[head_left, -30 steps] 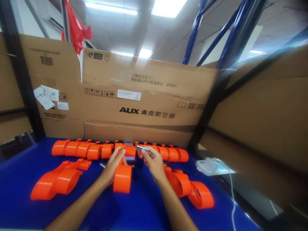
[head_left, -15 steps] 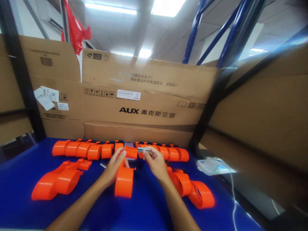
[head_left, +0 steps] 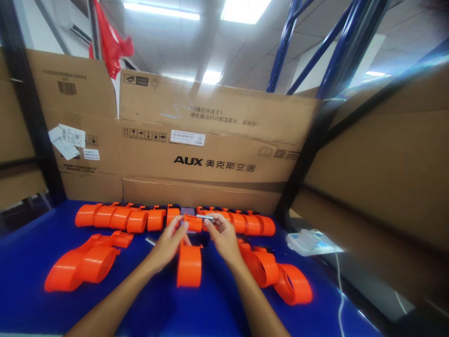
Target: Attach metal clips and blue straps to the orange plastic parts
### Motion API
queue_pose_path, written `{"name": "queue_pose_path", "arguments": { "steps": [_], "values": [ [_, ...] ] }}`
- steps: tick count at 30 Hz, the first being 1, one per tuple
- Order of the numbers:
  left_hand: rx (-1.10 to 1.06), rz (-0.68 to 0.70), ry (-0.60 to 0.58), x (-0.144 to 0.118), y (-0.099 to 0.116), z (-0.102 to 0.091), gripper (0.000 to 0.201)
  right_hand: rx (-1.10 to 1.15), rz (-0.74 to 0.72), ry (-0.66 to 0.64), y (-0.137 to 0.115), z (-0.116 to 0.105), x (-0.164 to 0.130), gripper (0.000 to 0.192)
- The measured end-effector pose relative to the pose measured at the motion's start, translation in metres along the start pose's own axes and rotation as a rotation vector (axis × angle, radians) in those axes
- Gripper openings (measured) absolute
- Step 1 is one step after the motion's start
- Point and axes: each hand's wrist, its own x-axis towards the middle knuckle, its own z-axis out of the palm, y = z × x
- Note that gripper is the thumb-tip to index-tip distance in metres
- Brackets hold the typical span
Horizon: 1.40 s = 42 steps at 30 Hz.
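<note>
My left hand [head_left: 168, 243] grips the top of an orange plastic housing [head_left: 189, 264] that stands on the blue table [head_left: 28, 252], its round end pointing toward me. My right hand [head_left: 221, 238] pinches a small silver metal pin [head_left: 204, 216] and holds it against the upper orange end of that housing. Both hands meet just in front of the row of orange parts [head_left: 119, 217] along the cardboard wall.
More orange housings lie at the left [head_left: 84, 262] and at the right [head_left: 280, 276]. Cardboard boxes [head_left: 210, 140] wall the table's back and right side. A white device with a cable [head_left: 307, 242] sits at the right edge. Blue rack posts [head_left: 280, 51] rise behind.
The orange housing has shifted slightly right and turned more end-on toward me. My right hand has brought the silver pin closer in against its top end.
</note>
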Motion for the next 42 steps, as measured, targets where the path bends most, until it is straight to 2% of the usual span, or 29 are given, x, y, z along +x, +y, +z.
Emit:
{"name": "queue_pose_path", "arguments": {
  "steps": [4, 14, 20, 36, 39, 42],
  "values": [
    [-0.014, 0.006, 0.085, 0.002, 0.000, -0.001, 0.058, -0.007, -0.008, 0.122, 0.002, -0.006, 0.003, 0.035],
    [-0.008, -0.039, 0.046, 0.002, -0.001, -0.003, 0.062, -0.022, 0.008, 0.153, 0.001, -0.009, 0.002, 0.030],
    [-0.015, -0.050, 0.055, 0.001, -0.002, -0.004, 0.071, 0.000, 0.030, 0.121, 0.001, -0.006, 0.000, 0.030],
    [0.006, -0.126, -0.041, -0.001, 0.000, -0.006, 0.072, -0.031, 0.032, 0.017, 0.006, 0.005, -0.007, 0.035],
    [-0.024, -0.084, -0.002, -0.001, 0.006, -0.004, 0.061, -0.074, 0.009, -0.029, 0.007, 0.004, -0.007, 0.034],
    [-0.149, -0.018, 0.101, 0.002, 0.016, -0.007, 0.044, -0.263, -0.097, -0.126, 0.004, 0.003, -0.008, 0.027]
  ]
}}
